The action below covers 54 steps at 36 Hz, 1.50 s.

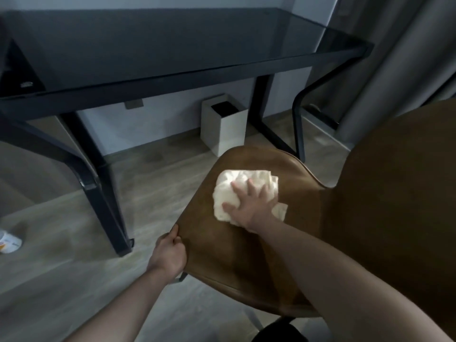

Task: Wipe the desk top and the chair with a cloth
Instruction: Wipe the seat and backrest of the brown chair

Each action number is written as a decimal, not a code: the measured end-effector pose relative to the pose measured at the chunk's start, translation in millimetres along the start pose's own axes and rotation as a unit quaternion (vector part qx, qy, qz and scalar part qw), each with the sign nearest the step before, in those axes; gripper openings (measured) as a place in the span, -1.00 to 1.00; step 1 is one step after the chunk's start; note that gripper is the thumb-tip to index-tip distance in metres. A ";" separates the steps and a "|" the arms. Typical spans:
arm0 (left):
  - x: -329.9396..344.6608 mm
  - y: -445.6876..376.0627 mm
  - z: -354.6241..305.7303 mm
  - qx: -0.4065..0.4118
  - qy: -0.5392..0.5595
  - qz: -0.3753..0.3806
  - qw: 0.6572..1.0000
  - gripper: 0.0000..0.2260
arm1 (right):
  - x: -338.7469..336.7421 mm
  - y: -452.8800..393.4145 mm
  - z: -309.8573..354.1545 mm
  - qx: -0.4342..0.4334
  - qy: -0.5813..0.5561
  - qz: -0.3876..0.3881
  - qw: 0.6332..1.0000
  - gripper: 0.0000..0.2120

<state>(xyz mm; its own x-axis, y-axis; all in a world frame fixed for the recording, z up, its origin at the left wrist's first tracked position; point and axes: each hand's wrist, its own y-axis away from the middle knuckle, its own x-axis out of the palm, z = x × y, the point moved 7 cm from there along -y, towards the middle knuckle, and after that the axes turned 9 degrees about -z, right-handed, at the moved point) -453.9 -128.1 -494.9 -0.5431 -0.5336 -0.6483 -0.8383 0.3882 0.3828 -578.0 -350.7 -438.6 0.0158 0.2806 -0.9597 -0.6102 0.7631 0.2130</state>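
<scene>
Here the right hand [251, 206] lies flat, fingers spread wide, pressing a crumpled white cloth [237, 191] onto the seat of a brown leather chair [237, 248]; the cloth sits toward the front half of the seat, bunched under the palm, with a corner showing past the wrist. The left hand [170, 253] is closed around the left edge of the seat, thumb on top and fingers curled under it. Beyond the chair stands a dark smoked-glass desk top [172, 43] on a black metal frame, well apart from both hands; under it, against the pale wall, rests a white square waste bin [224, 127] with a dark opening. A grey curtain [407, 53] hangs at the right; on the wood-look floor [61, 280] at far left lies a small white container [8, 243], too blurred to read.
</scene>
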 end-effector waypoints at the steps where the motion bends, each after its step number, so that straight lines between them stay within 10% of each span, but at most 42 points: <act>1: -1.4 2.0 -0.9 0.000 -0.003 0.003 1.000 -0.52 | 6.9 14.0 6.9 -0.025 -0.008 0.018 0.999 -0.28; 9: -11.4 20.2 -16.0 0.008 0.016 0.024 1.000 -0.48 | 24.7 103.2 1.4 -0.039 -0.016 0.068 0.997 -0.37; 27: 2.1 -8.8 4.2 0.033 -0.011 0.012 0.999 -0.53 | -30.9 23.1 -89.4 0.284 -0.049 0.016 0.957 -0.32; 36: 0.0 -4.9 1.2 0.029 0.024 0.016 0.999 -0.52 | -30.4 0.1 -109.2 0.216 0.005 -0.044 0.975 -0.30; 54: -18.8 29.3 -23.7 0.005 0.055 0.045 0.997 -0.47 | 23.2 147.7 -36.8 0.074 -0.096 0.078 0.989 -0.42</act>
<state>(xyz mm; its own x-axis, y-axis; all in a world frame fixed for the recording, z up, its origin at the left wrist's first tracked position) -469.3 -124.5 -455.9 -0.6188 -0.5750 -0.5353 -0.7855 0.4458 0.4291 -697.0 -252.9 -436.2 0.0899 0.4968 -0.8632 -0.4940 0.7748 0.3945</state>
